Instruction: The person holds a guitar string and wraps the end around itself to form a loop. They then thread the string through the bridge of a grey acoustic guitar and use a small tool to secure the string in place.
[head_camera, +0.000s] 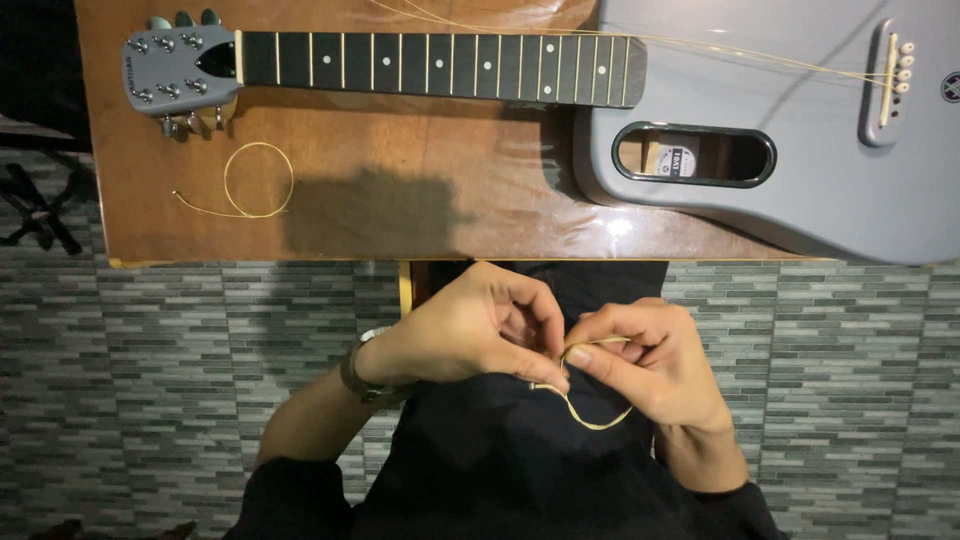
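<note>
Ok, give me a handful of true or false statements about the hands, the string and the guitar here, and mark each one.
1. Both hands, left hand and right hand, pinch a thin looped string. True.
2. The guitar lies on the floor. False: it lies on the wooden table.
3. A second coiled string lies on the table near the guitar's head. True.
4. The guitar body is red. False: it is grey.
5. A watch sits on the right wrist. False: it is on the left.

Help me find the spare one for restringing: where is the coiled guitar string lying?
The coiled string lies on the wooden table, left side of the head view, just below the guitar's headstock.
</note>
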